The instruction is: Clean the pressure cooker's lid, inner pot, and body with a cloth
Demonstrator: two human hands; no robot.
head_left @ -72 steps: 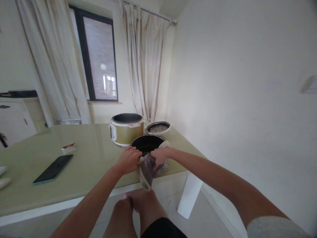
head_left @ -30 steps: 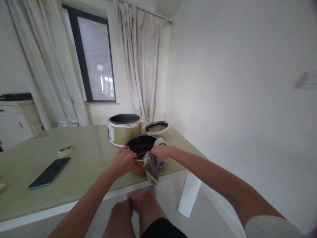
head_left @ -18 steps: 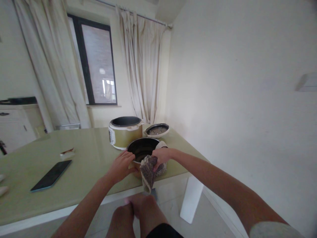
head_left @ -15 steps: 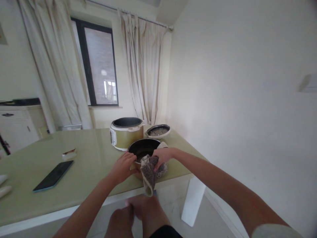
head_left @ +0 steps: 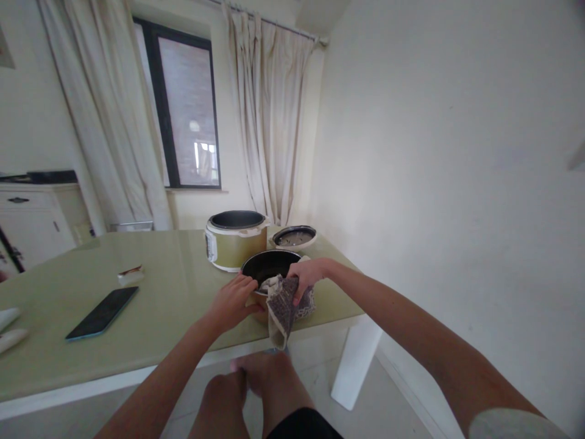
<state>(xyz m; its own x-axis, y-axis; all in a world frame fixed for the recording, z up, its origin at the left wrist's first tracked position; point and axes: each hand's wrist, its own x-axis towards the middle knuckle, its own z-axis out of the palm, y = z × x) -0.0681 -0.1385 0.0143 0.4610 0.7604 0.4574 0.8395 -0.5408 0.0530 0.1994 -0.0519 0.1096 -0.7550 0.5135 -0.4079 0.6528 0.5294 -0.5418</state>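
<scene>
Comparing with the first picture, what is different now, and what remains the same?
The left hand has shifted slightly left on the rim of the round, black-lined golden pot, away from the grey-and-cream woven cloth. The right hand, holding this cloth, has shifted slightly right. Nothing was let go. The green-and-white cooker body, the round black-and-cream lid and the black flat device stayed in place.

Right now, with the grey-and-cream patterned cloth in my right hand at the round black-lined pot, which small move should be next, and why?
I would probably slide the cloth a little along the near edge of the pot with your right hand: the cloth hangs over that edge, and your left hand holds the edge beside it, which should steady the pot.
</scene>
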